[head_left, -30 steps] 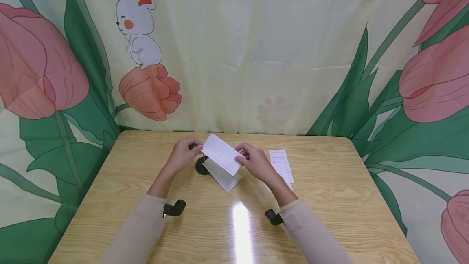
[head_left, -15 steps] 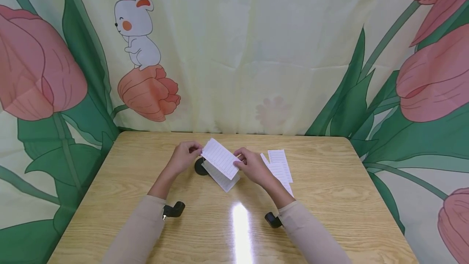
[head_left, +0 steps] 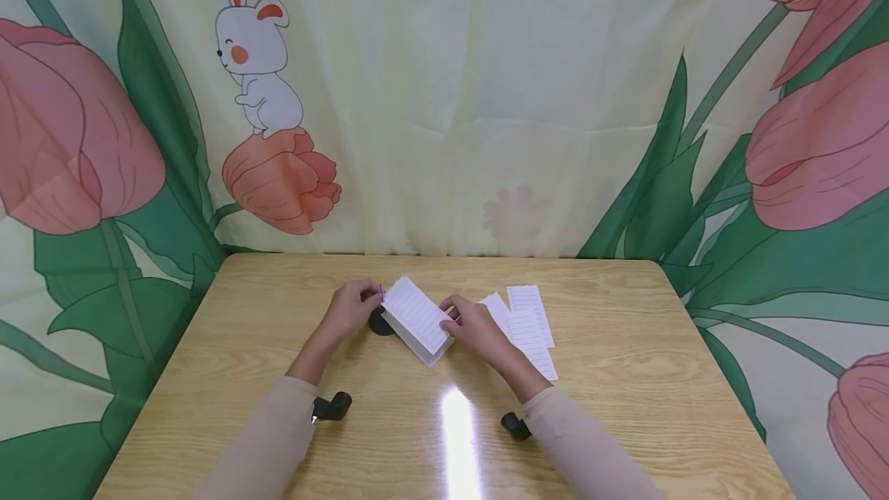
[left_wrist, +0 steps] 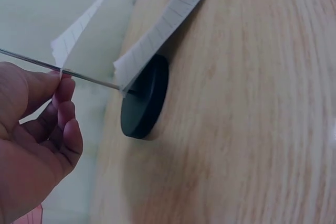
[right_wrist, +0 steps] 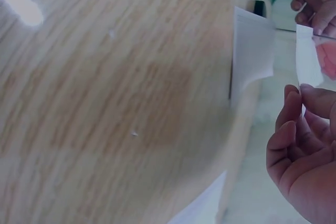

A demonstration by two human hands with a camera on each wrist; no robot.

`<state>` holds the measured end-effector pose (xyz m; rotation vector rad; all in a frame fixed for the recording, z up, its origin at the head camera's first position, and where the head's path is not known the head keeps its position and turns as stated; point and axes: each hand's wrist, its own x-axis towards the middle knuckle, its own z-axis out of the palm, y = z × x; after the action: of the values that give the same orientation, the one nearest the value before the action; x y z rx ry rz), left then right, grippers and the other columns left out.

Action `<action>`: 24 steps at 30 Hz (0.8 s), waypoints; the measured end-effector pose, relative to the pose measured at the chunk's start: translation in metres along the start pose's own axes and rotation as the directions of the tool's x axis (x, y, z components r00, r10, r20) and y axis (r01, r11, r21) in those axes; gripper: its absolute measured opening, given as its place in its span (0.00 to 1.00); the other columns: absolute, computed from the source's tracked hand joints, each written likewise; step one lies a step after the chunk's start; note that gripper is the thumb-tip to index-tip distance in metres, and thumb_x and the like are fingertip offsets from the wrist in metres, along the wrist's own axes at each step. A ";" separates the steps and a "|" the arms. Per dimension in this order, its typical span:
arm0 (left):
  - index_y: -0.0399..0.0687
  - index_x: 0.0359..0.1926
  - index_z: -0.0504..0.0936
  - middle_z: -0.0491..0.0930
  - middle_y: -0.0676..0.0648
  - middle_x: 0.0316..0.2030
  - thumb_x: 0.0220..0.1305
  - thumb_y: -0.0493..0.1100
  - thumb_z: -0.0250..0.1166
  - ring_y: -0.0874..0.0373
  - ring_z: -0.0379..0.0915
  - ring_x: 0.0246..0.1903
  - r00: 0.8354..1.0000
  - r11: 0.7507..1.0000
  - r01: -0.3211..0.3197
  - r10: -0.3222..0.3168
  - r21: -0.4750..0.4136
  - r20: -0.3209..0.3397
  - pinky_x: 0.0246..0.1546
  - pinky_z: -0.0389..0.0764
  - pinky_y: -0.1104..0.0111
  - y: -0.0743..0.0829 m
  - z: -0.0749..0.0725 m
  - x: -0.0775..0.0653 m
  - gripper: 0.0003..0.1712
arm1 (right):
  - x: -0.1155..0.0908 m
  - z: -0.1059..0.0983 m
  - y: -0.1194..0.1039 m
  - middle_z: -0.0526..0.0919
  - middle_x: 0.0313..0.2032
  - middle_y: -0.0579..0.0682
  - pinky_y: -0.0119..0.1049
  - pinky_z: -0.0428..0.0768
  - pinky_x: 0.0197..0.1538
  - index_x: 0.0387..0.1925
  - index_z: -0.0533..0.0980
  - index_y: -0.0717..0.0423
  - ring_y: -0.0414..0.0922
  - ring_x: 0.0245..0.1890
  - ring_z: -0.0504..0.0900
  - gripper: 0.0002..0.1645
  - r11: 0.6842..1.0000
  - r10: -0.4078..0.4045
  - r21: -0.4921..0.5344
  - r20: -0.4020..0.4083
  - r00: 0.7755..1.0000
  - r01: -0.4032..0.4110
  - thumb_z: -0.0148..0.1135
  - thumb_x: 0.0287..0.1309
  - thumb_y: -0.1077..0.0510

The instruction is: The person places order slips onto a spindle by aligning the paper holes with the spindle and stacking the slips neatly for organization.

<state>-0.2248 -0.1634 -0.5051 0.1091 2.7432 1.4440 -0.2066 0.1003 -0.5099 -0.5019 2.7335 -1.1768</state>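
A bill spike stands on the table, with a round black base (head_left: 379,322) and a thin metal rod (left_wrist: 89,78). One lined paper slip (left_wrist: 168,24) sits low on the rod, its corner right by the base. Higher up, the rod crosses the corner of a second lined slip (head_left: 417,315). My left hand (head_left: 352,305) pinches that corner beside the rod between thumb and fingertip. With thumb and fingers, my right hand (head_left: 475,326) pinches the same upper slip by its opposite edge. Most of the lower slip is hidden under the upper one in the head view.
Several more lined slips (head_left: 529,334) lie overlapping on the wooden table (head_left: 625,407), right beside my right forearm. A curtain (head_left: 417,99) printed with tulips and a rabbit hangs behind the table's far edge. Black wrist cameras (head_left: 333,406) stick out from both sleeves.
Both hands have come down, bringing the upper slip lower along the rod and closer to the slip beneath. More of the loose slips on the right now shows.
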 end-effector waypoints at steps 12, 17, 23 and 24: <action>0.39 0.40 0.86 0.85 0.43 0.40 0.71 0.33 0.63 0.52 0.76 0.40 1.000 1.000 0.012 -0.012 0.007 -0.011 0.42 0.76 0.64 -0.011 0.010 -0.001 0.05 | 0.002 0.012 0.008 0.85 0.31 0.49 0.31 0.76 0.34 0.48 0.79 0.59 0.38 0.29 0.78 0.11 0.999 0.008 -0.047 0.044 0.999 -0.006 0.67 0.66 0.63; 0.40 0.40 0.86 0.85 0.43 0.39 0.71 0.32 0.63 0.53 0.75 0.39 1.000 1.000 0.000 0.000 0.008 -0.011 0.42 0.76 0.64 -0.012 0.013 -0.002 0.05 | 0.002 0.014 0.008 0.84 0.30 0.48 0.32 0.77 0.35 0.48 0.78 0.59 0.38 0.29 0.78 0.10 0.997 0.024 -0.069 0.060 0.998 -0.020 0.66 0.67 0.63; 0.40 0.40 0.86 0.85 0.43 0.39 0.72 0.31 0.62 0.53 0.74 0.38 1.000 1.000 0.000 0.000 0.001 -0.005 0.41 0.75 0.64 -0.015 0.017 -0.002 0.06 | 0.002 0.017 0.008 0.83 0.29 0.48 0.34 0.77 0.36 0.48 0.78 0.59 0.39 0.30 0.78 0.10 0.995 0.029 -0.097 0.083 0.996 -0.021 0.66 0.67 0.62; 0.40 0.40 0.86 0.85 0.43 0.40 0.71 0.31 0.62 0.53 0.74 0.38 1.000 1.000 -0.001 0.001 0.000 -0.006 0.41 0.75 0.64 -0.015 0.018 -0.001 0.06 | 0.002 0.017 0.008 0.83 0.29 0.47 0.35 0.77 0.36 0.48 0.78 0.59 0.40 0.29 0.78 0.10 0.995 0.030 -0.099 0.087 0.996 -0.022 0.66 0.67 0.62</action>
<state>-0.2229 -0.1577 -0.5275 0.1069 2.7481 1.4472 -0.2067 0.0929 -0.5275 -0.5148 2.7234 -0.9941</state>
